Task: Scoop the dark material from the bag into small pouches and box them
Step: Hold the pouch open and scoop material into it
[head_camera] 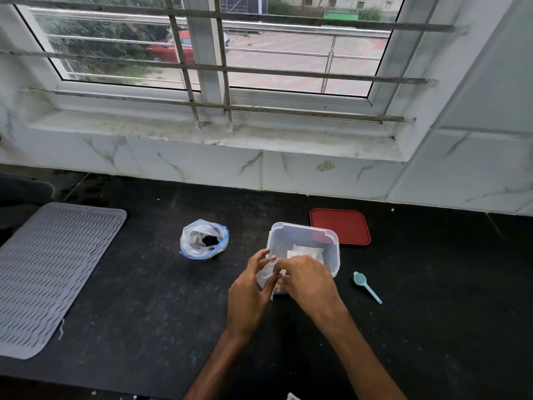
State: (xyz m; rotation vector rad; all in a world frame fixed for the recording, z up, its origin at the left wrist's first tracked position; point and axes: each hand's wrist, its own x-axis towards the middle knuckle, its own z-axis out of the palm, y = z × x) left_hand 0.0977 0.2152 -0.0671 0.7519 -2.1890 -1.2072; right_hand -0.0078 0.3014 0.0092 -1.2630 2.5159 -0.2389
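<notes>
White pouch (266,274) pinched between left hand (248,288) and right hand (309,281).

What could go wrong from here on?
The open bag stands unsupported; a bump might spill its dark material. The left hand and right hand pinch a pouch at the near edge of the clear box, so it could drop outside. The scoop lies on the counter and may pick up dirt.

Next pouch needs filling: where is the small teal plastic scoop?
Head view: the small teal plastic scoop lies on the black countertop, right of the clear plastic box, in front of the red square lid.
</notes>
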